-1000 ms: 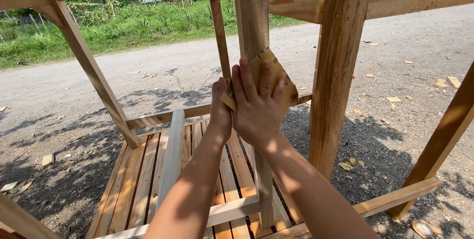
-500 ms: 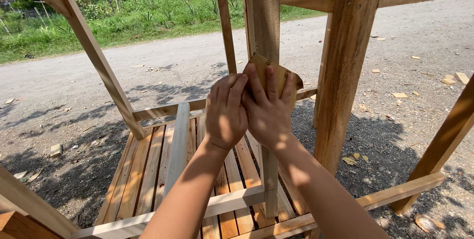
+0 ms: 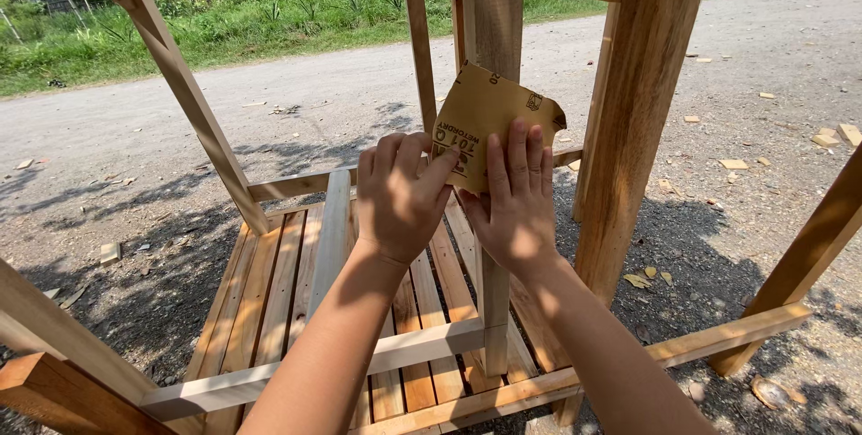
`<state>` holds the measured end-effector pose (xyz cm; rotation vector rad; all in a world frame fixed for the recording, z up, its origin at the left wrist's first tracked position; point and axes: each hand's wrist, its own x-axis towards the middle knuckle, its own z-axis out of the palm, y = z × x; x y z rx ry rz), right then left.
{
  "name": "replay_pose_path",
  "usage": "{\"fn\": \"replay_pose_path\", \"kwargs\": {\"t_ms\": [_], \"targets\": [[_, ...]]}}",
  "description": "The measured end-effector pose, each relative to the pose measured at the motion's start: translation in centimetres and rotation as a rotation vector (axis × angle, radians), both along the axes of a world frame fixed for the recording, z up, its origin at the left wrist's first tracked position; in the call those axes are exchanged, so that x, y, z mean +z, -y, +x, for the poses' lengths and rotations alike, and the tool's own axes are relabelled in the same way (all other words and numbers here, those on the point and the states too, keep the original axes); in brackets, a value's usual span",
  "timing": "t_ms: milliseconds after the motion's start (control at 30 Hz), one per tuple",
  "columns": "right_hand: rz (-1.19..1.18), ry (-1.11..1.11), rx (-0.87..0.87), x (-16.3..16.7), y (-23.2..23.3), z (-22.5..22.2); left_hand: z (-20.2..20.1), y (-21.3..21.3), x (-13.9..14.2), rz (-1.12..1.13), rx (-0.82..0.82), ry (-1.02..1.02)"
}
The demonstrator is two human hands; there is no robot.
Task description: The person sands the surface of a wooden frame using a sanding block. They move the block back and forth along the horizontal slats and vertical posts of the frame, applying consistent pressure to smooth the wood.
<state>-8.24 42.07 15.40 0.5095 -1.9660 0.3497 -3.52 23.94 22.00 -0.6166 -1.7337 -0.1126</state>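
Note:
Both my hands press a tan sheet of sandpaper (image 3: pixel 489 116) against an upright wooden post (image 3: pixel 492 4) in the middle of a wooden frame. My left hand (image 3: pixel 401 197) grips the sheet's lower left edge with curled fingers. My right hand (image 3: pixel 516 202) lies flat on the sheet's lower right part, fingers pointing up. The sheet's back side with dark print faces me. The post runs down behind my hands to a cross rail (image 3: pixel 422 345).
A thick wooden post (image 3: pixel 633 112) stands just right of my hands. A slatted wooden panel (image 3: pixel 269 291) lies below. A slanted brace (image 3: pixel 184 85) rises at left. Gravel ground with wood scraps (image 3: pixel 732 164) surrounds the frame; grass lies beyond.
Both hands have slid lower on the post with the sandpaper, and more of the sheet now shows above my fingers. The view has tilted slightly.

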Motion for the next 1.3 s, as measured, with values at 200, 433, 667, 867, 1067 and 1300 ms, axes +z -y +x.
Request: {"fn": "replay_pose_path", "kwargs": {"t_ms": [200, 433, 667, 867, 1067, 1300], "targets": [[0.101, -0.12, -0.203, 1.7, -0.2, 0.2, -0.6, -2.5, -1.2, -0.231, 0.416, -0.063], [0.144, 0.172, -0.406, 2.9, 0.6, 0.4, -4.9, -6.0, -0.3, -0.192, 0.34, 0.008], [0.208, 0.017, -0.382, 6.9, -1.2, -0.1, -3.9, -7.1, 0.4, -0.089, 0.419, 0.2], [0.296, -0.104, -0.337, 8.2, -1.6, 1.1, -3.3, -8.4, 2.8, -0.004, 0.459, 0.341], [0.099, -0.041, -0.118, 6.1, -1.3, 2.2, -0.9, -8.3, 0.5, -0.159, 0.479, 0.483], [0.183, 0.14, -0.367, 9.4, -1.4, 1.7, -3.7, -9.1, 3.7, -0.048, 0.519, 0.257]]}}
